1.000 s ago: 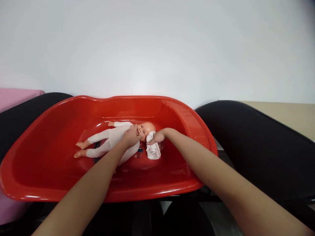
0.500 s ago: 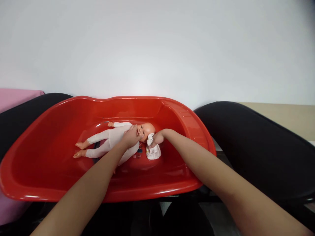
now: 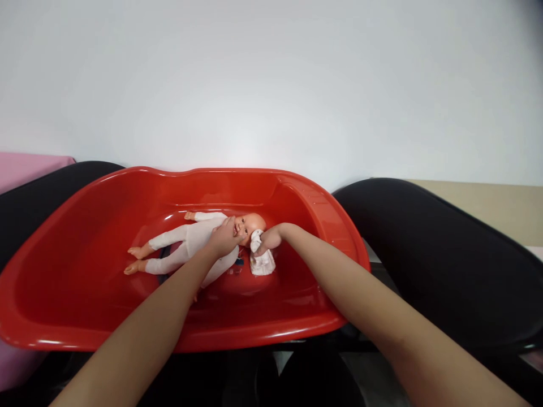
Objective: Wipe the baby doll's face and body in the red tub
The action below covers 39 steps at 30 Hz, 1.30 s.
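Head view: since a second ago, the right hand [image 3: 268,239] has drawn the white cloth [image 3: 261,259] closer against the doll [image 3: 199,240]'s head. Its fingers pinch the cloth; the left hand [image 3: 224,237] cups the chin. The doll lies lengthwise in the red tub [image 3: 76,226], head rightward.

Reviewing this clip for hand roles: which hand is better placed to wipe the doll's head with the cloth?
Probably the right hand: its grip is already closed on the white cloth, which touches the doll at the side of its head. The left hand rests at the doll's chin and chest, apparently steadying it in the red tub.
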Available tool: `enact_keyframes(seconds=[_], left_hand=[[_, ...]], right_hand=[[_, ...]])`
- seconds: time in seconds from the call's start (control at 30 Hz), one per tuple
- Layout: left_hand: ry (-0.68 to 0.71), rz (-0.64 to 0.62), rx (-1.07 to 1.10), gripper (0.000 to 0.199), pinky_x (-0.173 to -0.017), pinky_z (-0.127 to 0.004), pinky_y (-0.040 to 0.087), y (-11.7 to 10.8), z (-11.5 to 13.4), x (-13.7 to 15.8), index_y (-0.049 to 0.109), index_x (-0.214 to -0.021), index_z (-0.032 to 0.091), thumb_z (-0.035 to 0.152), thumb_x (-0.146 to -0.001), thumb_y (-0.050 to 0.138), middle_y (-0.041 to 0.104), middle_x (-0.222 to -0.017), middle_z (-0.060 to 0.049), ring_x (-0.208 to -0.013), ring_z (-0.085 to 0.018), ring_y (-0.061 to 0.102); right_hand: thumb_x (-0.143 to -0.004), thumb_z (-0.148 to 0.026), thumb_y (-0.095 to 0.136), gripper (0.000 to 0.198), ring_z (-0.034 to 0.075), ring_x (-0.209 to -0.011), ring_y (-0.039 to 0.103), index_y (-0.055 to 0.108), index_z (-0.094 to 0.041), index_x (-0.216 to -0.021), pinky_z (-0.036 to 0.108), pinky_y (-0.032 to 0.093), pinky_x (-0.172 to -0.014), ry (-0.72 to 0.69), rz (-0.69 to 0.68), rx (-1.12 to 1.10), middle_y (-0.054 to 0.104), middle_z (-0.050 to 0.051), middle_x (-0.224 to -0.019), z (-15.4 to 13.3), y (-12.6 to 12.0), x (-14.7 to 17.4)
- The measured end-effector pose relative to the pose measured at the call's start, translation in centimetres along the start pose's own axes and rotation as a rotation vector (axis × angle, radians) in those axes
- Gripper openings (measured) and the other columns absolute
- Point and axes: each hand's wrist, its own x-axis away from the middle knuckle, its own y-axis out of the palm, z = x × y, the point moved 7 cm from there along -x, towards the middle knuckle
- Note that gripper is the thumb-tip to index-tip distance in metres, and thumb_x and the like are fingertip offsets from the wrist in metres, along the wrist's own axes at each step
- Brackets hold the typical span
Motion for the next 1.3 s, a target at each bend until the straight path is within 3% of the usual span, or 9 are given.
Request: enact_keyframes(seconds=[0.1,0.3,0.4,0.57,0.63,0.87,1.0,1.17,1.3], left_hand=[[-0.010,0.009,0.002,0.030,-0.098,-0.043,0.048,-0.2,0.0,0.1,0.055,-0.115,0.024,0.045,-0.095,0.059,0.069,-0.124,-0.015,-0.111,-0.033,0.065],[-0.009,0.030,-0.011,0.029,-0.100,-0.043,0.047,-0.1,-0.1,-0.2,0.055,-0.112,0.021,0.048,-0.100,0.052,0.069,-0.123,-0.015,-0.114,-0.032,0.066],[0.014,0.037,-0.015,0.026,-0.097,-0.044,0.048,-0.2,0.1,-0.2,0.056,-0.113,0.021,0.042,-0.098,0.054,0.068,-0.126,-0.017,-0.114,-0.034,0.066],[0.014,0.021,0.027,0.031,-0.102,-0.044,0.046,-0.2,0.2,0.1,0.058,-0.115,0.021,0.041,-0.092,0.061,0.067,-0.131,-0.019,-0.116,-0.035,0.065],[0.008,0.019,0.036,0.032,-0.103,-0.045,0.046,-0.2,0.0,0.1,0.058,-0.116,0.021,0.042,-0.093,0.061,0.068,-0.129,-0.019,-0.115,-0.034,0.066],[-0.021,0.013,0.057,0.037,-0.110,-0.045,0.046,-0.3,-0.2,-0.1,0.059,-0.121,0.021,0.047,-0.095,0.059,0.067,-0.134,-0.016,-0.124,-0.034,0.065],[-0.016,-0.001,0.038,0.045,-0.116,-0.049,0.042,-0.2,0.0,0.0,0.058,-0.132,0.017,0.044,-0.096,0.058,0.063,-0.144,-0.020,-0.135,-0.037,0.060],[0.006,-0.002,0.038,0.061,-0.119,-0.049,0.040,-0.1,-0.1,-0.1,0.052,-0.146,0.011,0.046,-0.096,0.056,0.056,-0.155,-0.025,-0.143,-0.038,0.054],[-0.027,-0.010,0.088,0.066,-0.121,-0.049,0.040,-0.2,-0.5,-0.1,0.048,-0.152,0.010,0.048,-0.098,0.052,0.054,-0.158,-0.024,-0.146,-0.038,0.052]], right_hand=[[-0.056,-0.060,0.099,0.066,0.035,-0.115,0.073,0.076,-0.016,-0.099,0.048,0.060,-0.107,-0.010,-0.028,-0.036,0.077,0.011,-0.111,0.0,0.2,-0.1],[-0.065,-0.063,0.093,0.072,0.023,-0.113,0.073,0.075,-0.015,-0.115,0.031,0.061,-0.098,-0.249,-0.058,-0.414,0.077,0.013,-0.123,-2.5,0.3,1.2],[-0.063,-0.064,0.093,0.070,0.025,-0.111,0.074,0.076,-0.016,-0.111,0.033,0.063,-0.093,-0.166,-0.046,-0.276,0.078,0.012,-0.119,-1.5,0.1,0.8],[-0.054,-0.062,0.097,0.066,0.033,-0.114,0.073,0.078,-0.018,-0.099,0.043,0.059,-0.106,0.067,0.082,0.123,0.078,0.011,-0.115,1.2,-1.3,0.0],[-0.057,-0.064,0.096,0.065,0.034,-0.114,0.073,0.078,-0.017,-0.098,0.046,0.060,-0.105,0.039,0.077,0.090,0.078,0.013,-0.116,0.9,-1.2,0.1],[-0.065,-0.056,0.095,0.065,0.025,-0.114,0.073,0.074,-0.017,-0.111,0.034,0.063,-0.095,-0.230,0.002,-0.433,0.077,0.012,-0.126,-2.7,-0.4,2.2],[-0.069,-0.056,0.091,0.061,0.027,-0.108,0.075,0.075,-0.016,-0.112,0.037,0.065,-0.087,-0.171,-0.017,-0.361,0.078,0.013,-0.118,-2.1,-0.2,2.0],[-0.059,-0.053,0.097,0.051,0.033,-0.107,0.075,0.076,-0.016,-0.089,0.042,0.063,-0.098,-0.043,0.055,-0.007,0.079,0.011,-0.102,-0.8,-0.7,1.1],[-0.066,-0.060,0.093,0.060,0.030,-0.109,0.075,0.075,-0.015,-0.102,0.039,0.066,-0.091,-0.187,0.020,-0.299,0.079,0.013,-0.114,-2.5,-0.6,2.1]])
